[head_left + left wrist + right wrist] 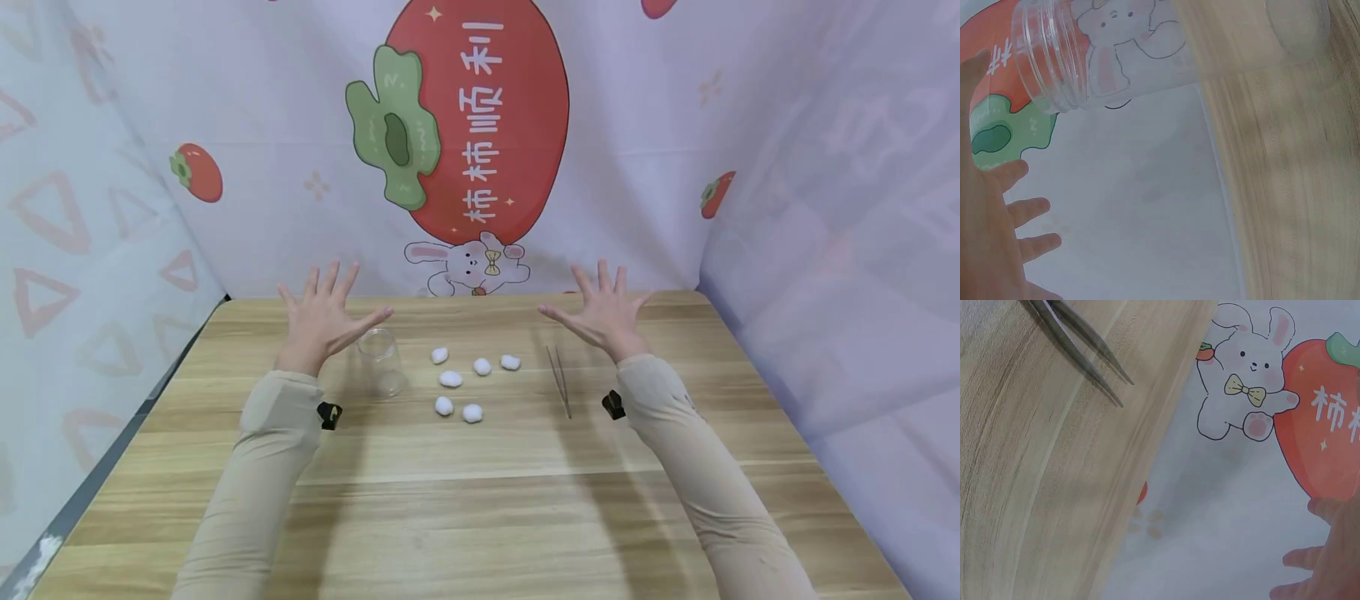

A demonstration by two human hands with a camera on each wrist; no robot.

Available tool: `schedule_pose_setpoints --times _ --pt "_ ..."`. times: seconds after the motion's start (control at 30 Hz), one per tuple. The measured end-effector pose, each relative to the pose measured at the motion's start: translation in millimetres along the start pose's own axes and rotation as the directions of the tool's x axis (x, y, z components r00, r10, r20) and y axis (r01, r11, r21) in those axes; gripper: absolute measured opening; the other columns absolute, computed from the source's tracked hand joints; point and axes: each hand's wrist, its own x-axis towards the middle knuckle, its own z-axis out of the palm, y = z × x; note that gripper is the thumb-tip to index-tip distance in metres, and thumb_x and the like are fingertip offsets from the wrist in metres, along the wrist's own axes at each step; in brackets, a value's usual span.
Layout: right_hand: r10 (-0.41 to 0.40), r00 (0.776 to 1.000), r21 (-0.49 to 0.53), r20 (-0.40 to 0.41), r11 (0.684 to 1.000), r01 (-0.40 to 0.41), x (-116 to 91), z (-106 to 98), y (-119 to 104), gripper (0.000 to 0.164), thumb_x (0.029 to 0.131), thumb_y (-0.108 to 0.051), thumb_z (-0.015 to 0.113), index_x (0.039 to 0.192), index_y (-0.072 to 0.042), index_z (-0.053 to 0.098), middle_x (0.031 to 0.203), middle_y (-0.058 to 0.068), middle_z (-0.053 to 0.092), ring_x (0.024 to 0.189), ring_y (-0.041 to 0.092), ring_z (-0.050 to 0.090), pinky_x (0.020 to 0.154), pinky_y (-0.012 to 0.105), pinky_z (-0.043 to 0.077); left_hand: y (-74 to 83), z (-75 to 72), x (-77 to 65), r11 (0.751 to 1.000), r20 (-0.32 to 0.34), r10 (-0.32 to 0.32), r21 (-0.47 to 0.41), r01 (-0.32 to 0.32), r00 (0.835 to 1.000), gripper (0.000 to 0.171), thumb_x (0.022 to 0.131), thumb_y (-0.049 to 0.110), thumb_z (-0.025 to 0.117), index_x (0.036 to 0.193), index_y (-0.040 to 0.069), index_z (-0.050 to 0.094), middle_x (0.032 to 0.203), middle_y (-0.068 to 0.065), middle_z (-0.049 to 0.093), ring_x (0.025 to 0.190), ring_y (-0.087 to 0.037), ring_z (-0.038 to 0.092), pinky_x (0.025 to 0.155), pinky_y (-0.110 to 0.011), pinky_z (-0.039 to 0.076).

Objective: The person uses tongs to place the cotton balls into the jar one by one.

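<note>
My left hand (318, 323) is held up over the table with its fingers spread, holding nothing. Just right of it stands a clear, lidless jar (382, 363), also large in the left wrist view, where the jar's threaded neck (1050, 56) shows. On the other side my right hand (604, 317) is raised, fingers wide apart and bare of any object. Metal tweezers (559, 383) lie below and left of it, tips pointing away; the right wrist view shows the tweezers' arms (1082, 353) parted. Several white cotton balls (451, 379) are scattered between jar and tweezers.
The wood-grain table (465, 517) ends at the back against a white curtain (285, 225) printed with red persimmons and a rabbit. Pale cloth sides (832, 275) flank the table on the left and right. A small black wrist device (613, 405) sits at each sleeve.
</note>
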Motion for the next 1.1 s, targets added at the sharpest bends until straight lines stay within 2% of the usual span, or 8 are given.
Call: schedule_pose_setpoints --times 0.33,0.43,0.6,0.77,0.97,1.1 --pt "-0.010 1.000 0.068 0.027 0.998 0.009 -7.2 1.1 1.9 0.099 0.080 -0.084 0.038 0.155 -0.023 0.017 0.162 0.024 0.012 0.147 0.052 0.011 0.105 0.088 0.007 1.9 0.1 -7.7 0.998 -0.016 0.035 -0.046 -0.035 0.999 0.089 0.087 0.076 0.037 0.156 0.025 0.013 0.163 -0.014 0.018 0.148 -0.043 0.019 0.116 -0.077 0.005" --pt "-0.013 0.999 0.099 0.030 0.995 0.010 -8.8 3.1 3.6 0.097 0.081 -0.083 0.038 0.154 -0.022 0.019 0.161 0.023 0.016 0.146 0.050 0.016 0.106 0.087 0.009 1.8 1.1 -10.5 0.997 -0.041 0.044 -0.056 -0.047 0.998 0.085 0.089 0.071 0.040 0.155 0.021 0.019 0.161 -0.015 0.025 0.146 -0.043 0.025 0.118 -0.073 0.014" --pt "-0.019 0.999 0.122 0.032 0.992 0.015 -12.0 6.1 6.2 0.091 0.083 -0.080 0.040 0.150 -0.019 0.030 0.158 0.021 0.025 0.144 0.046 0.024 0.107 0.084 0.016 2.7 3.2 -15.5 0.993 -0.095 0.066 -0.096 -0.075 0.993 0.077 0.092 0.063 0.046 0.150 0.014 0.034 0.154 -0.017 0.037 0.141 -0.041 0.035 0.112 -0.069 0.031" --pt "-0.026 0.999 0.144 0.046 0.989 0.019 -14.9 7.0 7.1 0.082 0.086 -0.075 0.042 0.146 -0.021 0.036 0.154 0.022 0.033 0.141 0.046 0.031 0.107 0.079 0.026 3.2 5.5 -19.5 0.983 -0.130 0.082 -0.156 -0.102 0.988 0.071 0.093 0.059 0.047 0.147 0.014 0.038 0.150 -0.018 0.043 0.138 -0.041 0.040 0.111 -0.066 0.035" --pt "-0.060 0.997 0.211 0.056 0.976 0.047 -18.2 7.8 8.1 0.072 0.091 -0.063 0.049 0.147 -0.021 0.035 0.148 0.026 0.041 0.132 0.049 0.044 0.102 0.068 0.044 2.7 7.2 -25.6 0.961 -0.170 0.116 -0.229 -0.154 0.979 0.064 0.096 0.051 0.050 0.142 0.008 0.046 0.142 -0.018 0.054 0.132 -0.039 0.048 0.112 -0.058 0.040" --pt "-0.065 0.996 0.239 0.063 0.970 0.048 -20.0 8.4 9.0 0.074 0.091 -0.063 0.048 0.148 -0.019 0.032 0.148 0.027 0.041 0.132 0.048 0.044 0.104 0.066 0.044 3.0 7.1 -29.9 0.952 -0.146 0.116 -0.265 -0.152 0.982 0.062 0.097 0.051 0.048 0.140 0.007 0.048 0.140 -0.018 0.055 0.129 -0.038 0.052 0.109 -0.057 0.043"
